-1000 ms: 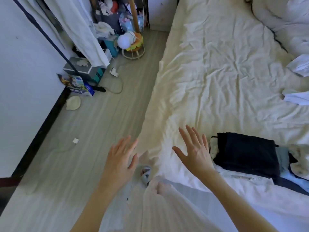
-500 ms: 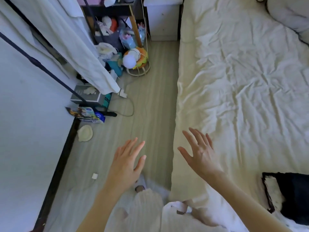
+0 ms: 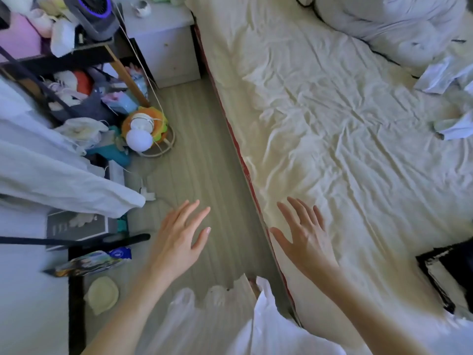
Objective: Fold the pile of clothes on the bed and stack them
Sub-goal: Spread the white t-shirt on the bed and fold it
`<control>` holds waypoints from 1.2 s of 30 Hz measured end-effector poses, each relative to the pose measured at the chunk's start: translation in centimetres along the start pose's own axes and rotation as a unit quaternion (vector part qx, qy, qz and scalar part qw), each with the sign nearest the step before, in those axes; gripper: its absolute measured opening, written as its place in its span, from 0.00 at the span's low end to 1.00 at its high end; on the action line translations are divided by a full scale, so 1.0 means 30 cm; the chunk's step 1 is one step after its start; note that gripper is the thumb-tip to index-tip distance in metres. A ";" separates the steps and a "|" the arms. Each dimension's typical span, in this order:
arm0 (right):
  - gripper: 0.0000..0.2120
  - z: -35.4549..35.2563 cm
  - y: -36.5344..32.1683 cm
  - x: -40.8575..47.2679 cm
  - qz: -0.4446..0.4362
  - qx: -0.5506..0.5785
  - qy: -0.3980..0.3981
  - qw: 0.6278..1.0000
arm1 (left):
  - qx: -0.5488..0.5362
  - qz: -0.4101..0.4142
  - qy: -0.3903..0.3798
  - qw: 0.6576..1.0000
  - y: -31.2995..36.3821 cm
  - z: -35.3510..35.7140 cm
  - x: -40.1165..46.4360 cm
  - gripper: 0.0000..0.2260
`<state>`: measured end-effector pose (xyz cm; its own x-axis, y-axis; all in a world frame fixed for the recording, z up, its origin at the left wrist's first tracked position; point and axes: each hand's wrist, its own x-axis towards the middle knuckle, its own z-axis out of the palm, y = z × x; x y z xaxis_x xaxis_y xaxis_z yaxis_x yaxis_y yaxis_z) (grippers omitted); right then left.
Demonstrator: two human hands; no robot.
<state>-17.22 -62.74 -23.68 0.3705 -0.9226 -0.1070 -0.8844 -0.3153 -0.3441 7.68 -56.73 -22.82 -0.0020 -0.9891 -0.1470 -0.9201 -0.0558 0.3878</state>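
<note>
Left hand [image 3: 179,239] is held over the floor [image 3: 204,149], fingers spread, nothing gripped; right hand [image 3: 304,239] is held over the bed [image 3: 332,124] edge, fingers spread, empty; dark folded clothes [image 3: 450,267] are seen at the bed's right edge

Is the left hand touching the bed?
Apart. In the head view the left hand hovers over the floor, with bare floorboards showing between it and the bed.
</note>
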 end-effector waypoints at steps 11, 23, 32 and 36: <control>0.26 -0.066 0.201 0.606 0.118 0.004 0.007 0.993 | 0.025 0.109 -0.039 0.993 -0.049 -0.072 0.816 0.28; 0.23 -0.260 0.516 1.106 0.278 0.015 0.092 0.956 | 0.060 0.278 -0.101 0.953 0.165 -0.078 1.714 0.19; 0.25 -0.289 0.907 1.457 0.427 0.034 0.076 0.900 | 0.094 0.365 -0.208 0.903 0.393 0.121 2.388 0.20; 0.25 -0.272 1.149 1.560 0.477 0.043 0.090 0.873 | 0.150 0.388 -0.239 0.877 0.564 0.311 2.638 0.23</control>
<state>-32.68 -118.58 -32.94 -0.5812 -0.7786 -0.2366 -0.7387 0.6268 -0.2480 -11.70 -134.69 -36.37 -0.7718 -0.5390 -0.3373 -0.6303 0.7186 0.2940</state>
